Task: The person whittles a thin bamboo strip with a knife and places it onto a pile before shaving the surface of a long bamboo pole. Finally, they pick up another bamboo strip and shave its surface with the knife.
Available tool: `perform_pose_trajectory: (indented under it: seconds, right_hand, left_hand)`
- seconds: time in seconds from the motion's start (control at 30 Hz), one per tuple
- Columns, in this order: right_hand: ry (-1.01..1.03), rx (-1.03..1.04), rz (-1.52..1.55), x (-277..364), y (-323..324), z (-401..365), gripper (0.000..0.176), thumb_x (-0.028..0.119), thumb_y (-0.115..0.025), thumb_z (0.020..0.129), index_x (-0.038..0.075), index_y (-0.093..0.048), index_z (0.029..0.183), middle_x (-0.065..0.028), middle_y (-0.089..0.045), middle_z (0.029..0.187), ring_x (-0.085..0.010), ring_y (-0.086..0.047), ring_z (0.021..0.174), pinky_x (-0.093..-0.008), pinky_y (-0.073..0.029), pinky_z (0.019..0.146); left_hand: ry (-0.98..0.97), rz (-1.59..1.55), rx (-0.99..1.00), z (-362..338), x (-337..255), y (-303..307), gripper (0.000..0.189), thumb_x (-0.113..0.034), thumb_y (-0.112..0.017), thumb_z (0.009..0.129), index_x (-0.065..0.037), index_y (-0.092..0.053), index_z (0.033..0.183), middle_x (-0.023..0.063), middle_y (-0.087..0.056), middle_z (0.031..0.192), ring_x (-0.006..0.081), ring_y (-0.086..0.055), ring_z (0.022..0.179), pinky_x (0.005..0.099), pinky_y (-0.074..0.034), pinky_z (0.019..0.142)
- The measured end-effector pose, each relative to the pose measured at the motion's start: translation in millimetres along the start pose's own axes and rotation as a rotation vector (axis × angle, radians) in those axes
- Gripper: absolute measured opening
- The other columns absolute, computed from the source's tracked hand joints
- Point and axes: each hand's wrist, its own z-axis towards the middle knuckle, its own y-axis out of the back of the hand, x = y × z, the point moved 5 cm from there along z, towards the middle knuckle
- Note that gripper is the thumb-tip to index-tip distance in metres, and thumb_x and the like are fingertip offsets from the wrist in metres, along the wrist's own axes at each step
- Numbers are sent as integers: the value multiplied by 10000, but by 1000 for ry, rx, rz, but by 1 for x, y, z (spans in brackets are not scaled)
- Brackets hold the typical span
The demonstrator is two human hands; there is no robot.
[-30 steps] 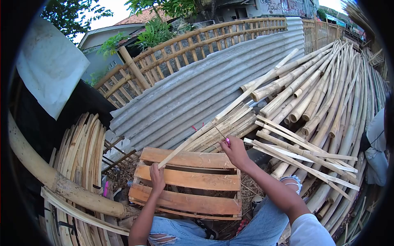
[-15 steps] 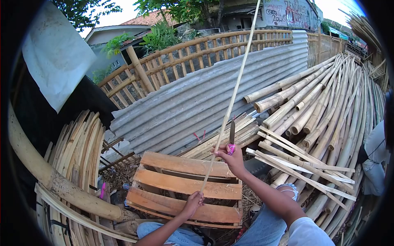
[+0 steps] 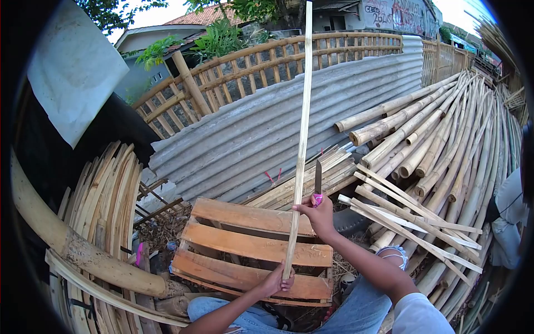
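Observation:
A long, pale bamboo strip [image 3: 303,117] stands almost upright in front of me, its broad face showing. My left hand [image 3: 274,281] is closed around its lower end, above the slatted wooden bench [image 3: 253,250]. Higher up, my right hand [image 3: 318,216] pinches the same strip between thumb and fingers. That hand also grips a knife [image 3: 318,181] by its pink-wrapped handle, blade pointing up and lying just right of the strip, apart from it.
Bamboo poles [image 3: 414,133] and loose split strips [image 3: 417,222] lie to the right. Bundled slats [image 3: 105,200] and a thick bamboo pole [image 3: 89,256] are at left. A corrugated sheet [image 3: 239,139] stands ahead. Another person's leg [image 3: 509,217] shows at the right edge.
The strip has swung from leaning right to nearly upright and has turned its broad face toward me. My left hand has shifted slightly down and right, its grip changed.

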Motion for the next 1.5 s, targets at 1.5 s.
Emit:
perform_pose_trajectory:
  seconds: [1.5]
  right_hand:
    - [-162,210,90,10,-12,-5,208,-100,-507,824,47,-365,792,-249,-612,1018,-266,-664,875,-306,-545,713]
  left_hand:
    - [-63,60,-103,16,12,2,426,-482,-325,965,-82,-459,907,9,-424,721,113,-444,672,275,-417,655]
